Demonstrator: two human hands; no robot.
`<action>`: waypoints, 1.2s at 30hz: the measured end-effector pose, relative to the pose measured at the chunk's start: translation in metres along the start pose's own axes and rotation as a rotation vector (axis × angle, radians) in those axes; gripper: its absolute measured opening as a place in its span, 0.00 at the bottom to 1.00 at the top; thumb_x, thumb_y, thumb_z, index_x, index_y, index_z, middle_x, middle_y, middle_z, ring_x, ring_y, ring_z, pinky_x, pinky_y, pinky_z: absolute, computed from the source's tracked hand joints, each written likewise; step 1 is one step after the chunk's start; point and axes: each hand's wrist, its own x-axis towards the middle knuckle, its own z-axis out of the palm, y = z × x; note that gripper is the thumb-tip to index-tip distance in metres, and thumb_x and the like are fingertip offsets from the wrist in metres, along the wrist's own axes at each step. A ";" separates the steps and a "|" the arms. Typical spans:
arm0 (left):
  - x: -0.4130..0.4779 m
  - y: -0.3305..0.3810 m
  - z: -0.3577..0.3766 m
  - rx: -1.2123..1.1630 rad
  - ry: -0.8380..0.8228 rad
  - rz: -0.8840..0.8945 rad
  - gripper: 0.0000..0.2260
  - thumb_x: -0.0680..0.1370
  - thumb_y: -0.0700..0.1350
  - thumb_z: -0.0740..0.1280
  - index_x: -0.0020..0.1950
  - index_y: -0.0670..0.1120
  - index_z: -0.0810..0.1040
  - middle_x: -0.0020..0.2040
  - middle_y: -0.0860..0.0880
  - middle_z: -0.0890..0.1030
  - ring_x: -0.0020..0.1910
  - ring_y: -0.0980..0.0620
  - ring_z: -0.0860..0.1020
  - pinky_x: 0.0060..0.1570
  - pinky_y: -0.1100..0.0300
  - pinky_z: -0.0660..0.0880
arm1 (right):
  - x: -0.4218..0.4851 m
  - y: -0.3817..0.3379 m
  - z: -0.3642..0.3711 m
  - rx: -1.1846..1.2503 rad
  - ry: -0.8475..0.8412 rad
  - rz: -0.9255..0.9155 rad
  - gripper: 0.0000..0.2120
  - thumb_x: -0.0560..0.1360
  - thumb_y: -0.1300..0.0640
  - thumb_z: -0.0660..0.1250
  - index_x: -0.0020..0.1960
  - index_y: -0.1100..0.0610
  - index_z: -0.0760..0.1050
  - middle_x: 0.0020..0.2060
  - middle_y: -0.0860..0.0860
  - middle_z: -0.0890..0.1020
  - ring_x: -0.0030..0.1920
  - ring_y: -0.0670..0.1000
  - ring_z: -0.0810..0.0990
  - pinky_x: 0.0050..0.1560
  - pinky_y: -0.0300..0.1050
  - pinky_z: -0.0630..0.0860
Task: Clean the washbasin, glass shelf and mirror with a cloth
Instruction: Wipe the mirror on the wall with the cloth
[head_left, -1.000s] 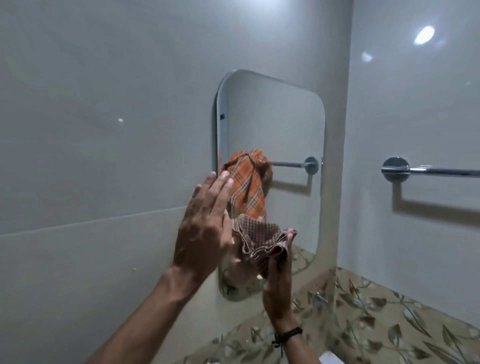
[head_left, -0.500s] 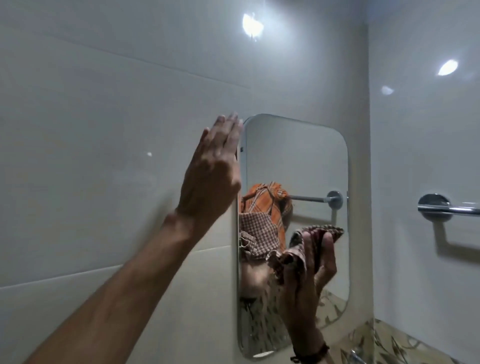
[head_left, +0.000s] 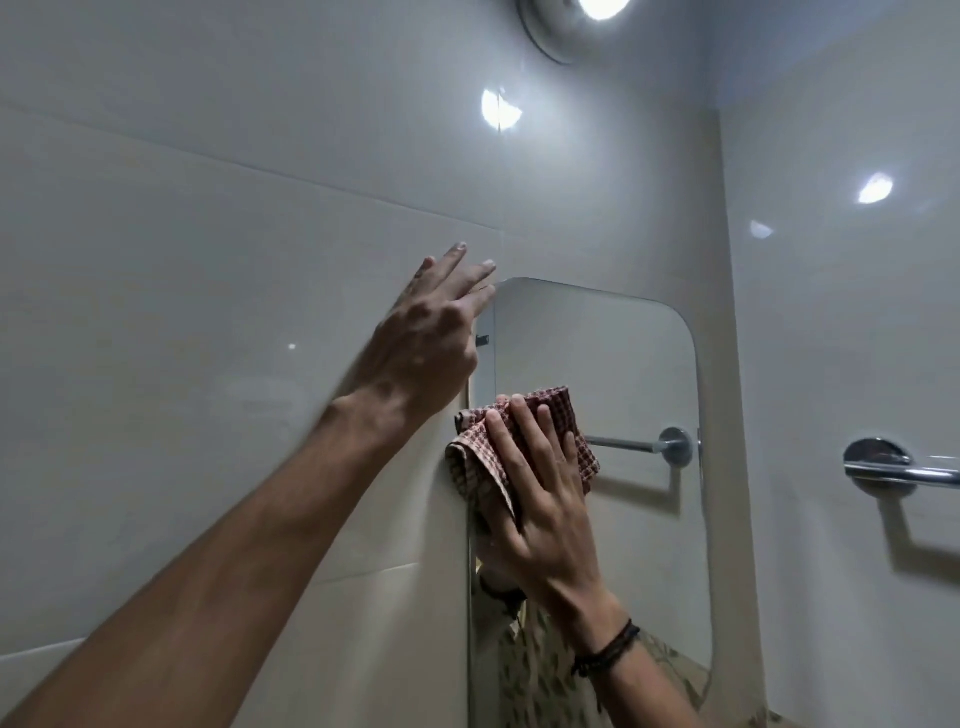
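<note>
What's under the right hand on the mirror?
The checked cloth, pressed flat by the right hand against the mirror near its left edge. The glass beneath cloth and palm is covered.

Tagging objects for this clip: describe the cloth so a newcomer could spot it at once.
Find the round-cornered mirror on the pale tiled wall. At its left edge, about mid-height, the right hand presses a crumpled cloth against the glass. It is the only red-and-white checked fabric, unlike the leaf pattern reflected below.

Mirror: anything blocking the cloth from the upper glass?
Nothing visible. The right hand presses the cloth on the mirror near its left edge; glass above is bare. The left hand rests on the wall at the top-left corner.
</note>
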 end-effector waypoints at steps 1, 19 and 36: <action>0.001 -0.001 -0.001 -0.010 -0.003 -0.001 0.26 0.75 0.30 0.57 0.73 0.40 0.74 0.78 0.47 0.68 0.81 0.48 0.56 0.79 0.58 0.46 | 0.005 0.003 0.001 -0.023 -0.005 -0.001 0.28 0.81 0.46 0.54 0.80 0.51 0.60 0.80 0.49 0.57 0.81 0.53 0.52 0.76 0.66 0.56; 0.002 0.001 0.004 -0.036 0.052 -0.043 0.23 0.76 0.32 0.58 0.68 0.40 0.79 0.76 0.48 0.71 0.81 0.49 0.56 0.77 0.63 0.45 | 0.071 0.021 -0.006 0.014 -0.003 0.129 0.28 0.81 0.45 0.50 0.80 0.39 0.49 0.80 0.39 0.46 0.80 0.43 0.41 0.79 0.59 0.41; 0.000 0.008 0.006 -0.025 0.122 -0.083 0.18 0.78 0.38 0.59 0.63 0.39 0.82 0.71 0.46 0.77 0.79 0.49 0.63 0.74 0.71 0.43 | 0.106 0.031 -0.010 0.060 0.072 0.230 0.28 0.81 0.38 0.48 0.80 0.38 0.47 0.81 0.42 0.45 0.80 0.47 0.40 0.76 0.60 0.34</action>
